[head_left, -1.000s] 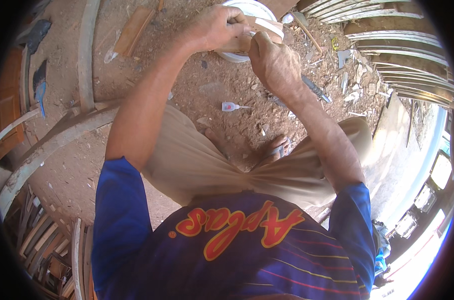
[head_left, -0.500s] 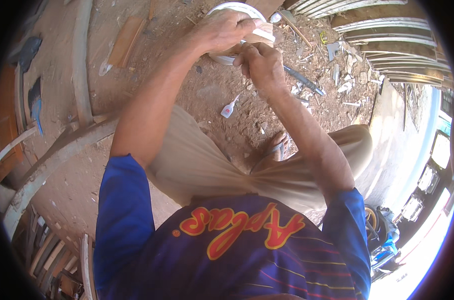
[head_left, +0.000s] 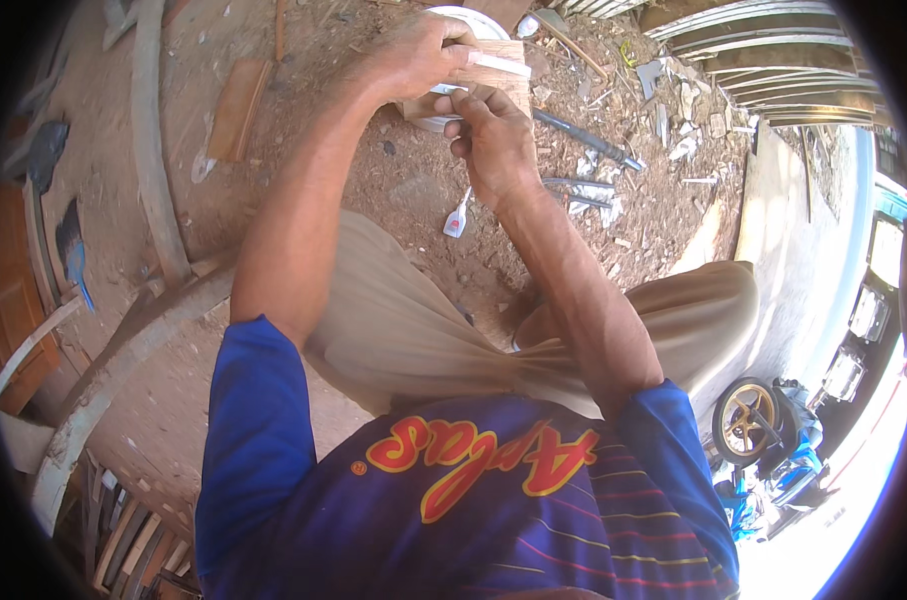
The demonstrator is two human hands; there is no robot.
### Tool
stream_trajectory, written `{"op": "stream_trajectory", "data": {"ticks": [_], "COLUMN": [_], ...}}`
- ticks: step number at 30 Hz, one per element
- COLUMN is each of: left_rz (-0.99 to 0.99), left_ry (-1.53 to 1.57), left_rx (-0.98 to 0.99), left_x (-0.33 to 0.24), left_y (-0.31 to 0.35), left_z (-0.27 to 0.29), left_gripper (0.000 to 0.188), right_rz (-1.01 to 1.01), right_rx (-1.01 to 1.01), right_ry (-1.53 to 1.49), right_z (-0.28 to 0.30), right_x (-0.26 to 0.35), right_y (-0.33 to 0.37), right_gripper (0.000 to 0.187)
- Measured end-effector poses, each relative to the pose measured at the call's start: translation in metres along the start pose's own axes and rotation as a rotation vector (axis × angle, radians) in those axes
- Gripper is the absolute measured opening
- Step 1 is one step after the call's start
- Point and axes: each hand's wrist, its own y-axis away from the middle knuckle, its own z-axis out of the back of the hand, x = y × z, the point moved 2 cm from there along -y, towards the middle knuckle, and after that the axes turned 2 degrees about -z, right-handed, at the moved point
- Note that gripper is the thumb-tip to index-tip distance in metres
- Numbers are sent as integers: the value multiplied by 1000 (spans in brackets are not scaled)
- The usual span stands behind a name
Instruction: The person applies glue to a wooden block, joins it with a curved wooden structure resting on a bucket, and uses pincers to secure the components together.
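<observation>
Brown wood comes first for me: a loose plank (head_left: 240, 110) lies on the dirt floor (head_left: 178, 390), well left of the work. Next, the left hand (head_left: 413, 60) reaches over the left part of a wooden board (head_left: 514, 93), fingers bent narrow at the left end of a white strip (head_left: 503, 66); I cannot tell whether they grip it. The strip lies across the board, nearer its far edge, its other end meeting the right edge. A white bucket (head_left: 476, 18) sits under the board. On the floor nearer the wearer lies a small white bottle (head_left: 456, 222). The right hand (head_left: 500, 150) is at the board's near edge, thumb and forefinger close together; I can't tell whether they hold the pale patch (head_left: 447, 88) beside them. I would keep the left fingertips light on the strip, the board steady on the bucket, and the right fingers from nudging either. Against half a second ago, the left hand sits farther left, baring more board, the right fingers look looser, and a gold wheel (head_left: 745, 420) shows more fully at far right.
</observation>
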Motion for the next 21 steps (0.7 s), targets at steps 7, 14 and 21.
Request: {"op": "stream_trajectory", "data": {"ticks": [7,14,21], "left_rz": [-8,-6,-51], "left_ry": [-56,-150,-107], "left_rx": [-26,-45,-44], "left_x": [14,10,20], "left_y": [-2,2,3], "left_z": [-4,2,-1], "left_gripper": [28,29,27], "right_rz": [114,129,116], "right_rx": [-55,-157,-145], "right_ry": [-8,23,-59], "right_z": [-11,-21,-19], "right_x": [-5,1,-3], "right_y": [7,11,-1], "right_gripper": [11,10,10]}}
